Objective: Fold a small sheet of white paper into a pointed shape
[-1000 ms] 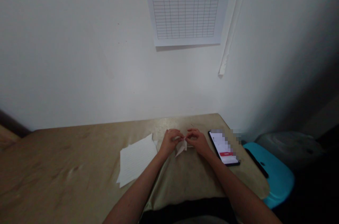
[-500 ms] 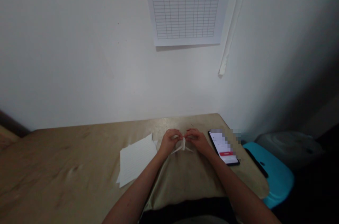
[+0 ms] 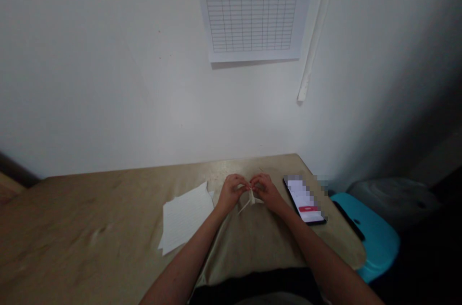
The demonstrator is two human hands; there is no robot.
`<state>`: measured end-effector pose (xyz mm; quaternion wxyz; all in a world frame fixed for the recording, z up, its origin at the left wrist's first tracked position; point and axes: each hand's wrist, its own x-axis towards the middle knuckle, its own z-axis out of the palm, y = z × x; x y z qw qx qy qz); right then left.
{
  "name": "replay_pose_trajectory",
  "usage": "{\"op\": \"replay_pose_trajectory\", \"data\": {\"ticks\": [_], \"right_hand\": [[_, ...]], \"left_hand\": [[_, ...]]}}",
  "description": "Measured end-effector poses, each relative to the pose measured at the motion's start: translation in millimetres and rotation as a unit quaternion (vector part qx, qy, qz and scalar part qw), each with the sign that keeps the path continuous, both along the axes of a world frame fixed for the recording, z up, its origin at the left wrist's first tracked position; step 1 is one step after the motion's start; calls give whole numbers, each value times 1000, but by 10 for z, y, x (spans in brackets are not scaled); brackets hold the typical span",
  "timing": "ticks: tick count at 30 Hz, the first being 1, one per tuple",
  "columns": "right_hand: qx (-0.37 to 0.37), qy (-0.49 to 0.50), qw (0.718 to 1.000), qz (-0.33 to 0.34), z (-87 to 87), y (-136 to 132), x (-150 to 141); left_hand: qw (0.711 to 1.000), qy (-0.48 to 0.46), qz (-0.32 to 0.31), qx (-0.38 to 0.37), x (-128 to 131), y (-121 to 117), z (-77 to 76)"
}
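Between my two hands is a small folded piece of white paper (image 3: 253,197), with narrow flaps sticking out below the fingertips. My left hand (image 3: 231,193) pinches its upper end from the left, thumb and fingers pressed together. From the right, my right hand (image 3: 265,191) pinches the same end, its fingertips touching or almost touching those of the left. The fingers hide the top of the folded paper. Left of my left forearm lies a small stack of white lined paper sheets (image 3: 186,218).
A phone (image 3: 305,204) with a lit screen lies right of my right hand on the brown-covered table (image 3: 108,218). Beyond the table's right edge stands a turquoise object (image 3: 382,237). A printed table sheet (image 3: 254,16) hangs on the white wall behind.
The folded paper has turned slightly between my fingers, so its flaps point differently. My right hand has shifted a little to the left; both hands keep their pinch.
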<state>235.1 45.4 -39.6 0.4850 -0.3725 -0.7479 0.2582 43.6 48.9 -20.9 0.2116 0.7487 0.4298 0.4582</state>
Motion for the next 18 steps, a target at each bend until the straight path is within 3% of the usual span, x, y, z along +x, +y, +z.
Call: {"op": "replay_pose_trajectory", "data": {"ticks": [10,18], "right_hand": [[123,-132,980,-86,125,-97,27],[163,-209,954,-138,135,-136,-19]], "left_hand": [[999,26,25,27,-14,-27,52],[996,61,53,31,16,-44,62]]}}
